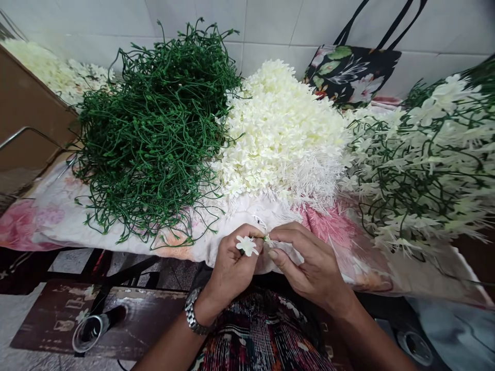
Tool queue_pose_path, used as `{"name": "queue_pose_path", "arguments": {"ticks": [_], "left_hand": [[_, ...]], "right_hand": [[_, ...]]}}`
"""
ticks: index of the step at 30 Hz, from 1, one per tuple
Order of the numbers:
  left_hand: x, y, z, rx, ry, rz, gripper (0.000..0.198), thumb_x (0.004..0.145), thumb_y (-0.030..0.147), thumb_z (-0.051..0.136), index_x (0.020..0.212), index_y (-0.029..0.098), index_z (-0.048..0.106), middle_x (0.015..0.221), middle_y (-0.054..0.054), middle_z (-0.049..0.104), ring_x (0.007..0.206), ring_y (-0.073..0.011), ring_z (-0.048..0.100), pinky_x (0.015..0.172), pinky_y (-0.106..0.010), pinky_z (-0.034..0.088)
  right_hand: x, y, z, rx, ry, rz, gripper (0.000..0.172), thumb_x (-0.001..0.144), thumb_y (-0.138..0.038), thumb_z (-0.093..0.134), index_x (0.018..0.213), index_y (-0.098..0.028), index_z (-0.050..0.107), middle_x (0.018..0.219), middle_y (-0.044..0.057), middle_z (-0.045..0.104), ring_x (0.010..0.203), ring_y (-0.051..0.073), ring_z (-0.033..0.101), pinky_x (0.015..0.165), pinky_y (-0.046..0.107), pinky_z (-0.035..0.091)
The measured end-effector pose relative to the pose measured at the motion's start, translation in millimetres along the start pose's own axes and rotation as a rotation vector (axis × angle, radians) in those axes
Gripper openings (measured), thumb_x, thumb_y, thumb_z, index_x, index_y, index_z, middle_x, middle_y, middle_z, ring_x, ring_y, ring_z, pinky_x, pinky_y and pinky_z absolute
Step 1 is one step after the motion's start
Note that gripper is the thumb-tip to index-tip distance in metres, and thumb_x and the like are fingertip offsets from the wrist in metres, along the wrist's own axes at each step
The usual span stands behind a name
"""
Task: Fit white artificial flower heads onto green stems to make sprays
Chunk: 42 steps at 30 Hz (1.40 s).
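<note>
My left hand, with a metal watch on its wrist, is closed around an artificial flower stem. One white artificial flower shows out of the curled fingers. Just right of it, my right hand pinches at the small green stem tip between the two hands; the fingertips partly hide it. Both hands are at the near edge of the cloth-covered table. Beyond them lie a heap of green plastic stems on the left and a heap of loose white flower heads in the middle.
Flowers on green stems are piled at the right. A floral bag leans against the tiled wall, and a cardboard box stands at the left. Below the table, a glass rests on a worn wooden bench.
</note>
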<state>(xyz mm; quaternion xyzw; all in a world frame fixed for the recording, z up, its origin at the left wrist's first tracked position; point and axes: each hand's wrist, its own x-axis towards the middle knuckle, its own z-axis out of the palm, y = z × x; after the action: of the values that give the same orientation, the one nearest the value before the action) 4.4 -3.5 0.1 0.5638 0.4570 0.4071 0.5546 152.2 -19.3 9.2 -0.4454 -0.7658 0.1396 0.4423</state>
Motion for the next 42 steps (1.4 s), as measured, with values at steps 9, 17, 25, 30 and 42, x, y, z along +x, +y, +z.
{"name": "queue_pose_path", "arguments": {"ticks": [9, 17, 25, 30, 42], "left_hand": [[2.7, 1.4, -2.8, -0.072, 0.027, -0.003, 0.020, 0.076, 0.031, 0.059, 0.066, 0.014, 0.063, 0.051, 0.002, 0.053, 0.047, -0.0088, 0.042, 0.046, -0.020, 0.035], [-0.1, -1.4, 0.6, -0.066, 0.084, 0.081, 0.021, 0.077, 0.031, 0.059, 0.066, 0.014, 0.065, 0.050, 0.002, 0.051, 0.046, -0.0090, 0.043, 0.043, -0.019, 0.035], [1.1, 1.3, 4.6, 0.013, 0.165, 0.126, 0.013, 0.071, 0.016, 0.054, 0.060, 0.014, 0.061, 0.050, 0.002, 0.052, 0.046, -0.0092, 0.044, 0.044, -0.019, 0.037], [2.5, 3.9, 6.6, 0.003, 0.196, 0.073, 0.012, 0.067, 0.015, 0.050, 0.058, 0.014, 0.058, 0.049, 0.003, 0.047, 0.046, -0.0086, 0.039, 0.043, -0.018, 0.034], [2.0, -3.3, 0.1, -0.245, 0.040, -0.089, 0.011, 0.072, 0.019, 0.056, 0.063, 0.014, 0.059, 0.049, 0.005, 0.043, 0.046, -0.0062, 0.035, 0.043, -0.017, 0.028]], "right_hand": [[6.5, 1.6, -11.2, -0.002, -0.056, -0.052, 0.014, 0.081, -0.010, 0.051, 0.089, -0.017, 0.061, 0.074, 0.005, 0.064, 0.069, 0.015, 0.060, 0.060, 0.028, 0.051], [4.3, 2.1, -0.9, -0.129, -0.003, -0.127, 0.015, 0.080, -0.005, 0.051, 0.086, -0.017, 0.058, 0.073, 0.005, 0.058, 0.068, 0.015, 0.055, 0.059, 0.027, 0.048], [-2.2, 5.6, 16.6, -0.067, 0.046, -0.104, 0.017, 0.080, -0.002, 0.049, 0.090, -0.016, 0.051, 0.073, 0.005, 0.054, 0.069, 0.015, 0.052, 0.059, 0.028, 0.048], [-0.2, 6.6, 21.8, -0.096, 0.069, -0.114, 0.015, 0.082, -0.002, 0.047, 0.089, -0.015, 0.051, 0.072, 0.006, 0.053, 0.068, 0.016, 0.050, 0.059, 0.028, 0.047], [7.8, -0.1, -9.4, -0.099, -0.042, -0.106, 0.015, 0.080, -0.007, 0.053, 0.093, -0.015, 0.055, 0.081, 0.006, 0.058, 0.078, 0.016, 0.056, 0.067, 0.028, 0.050]]}}
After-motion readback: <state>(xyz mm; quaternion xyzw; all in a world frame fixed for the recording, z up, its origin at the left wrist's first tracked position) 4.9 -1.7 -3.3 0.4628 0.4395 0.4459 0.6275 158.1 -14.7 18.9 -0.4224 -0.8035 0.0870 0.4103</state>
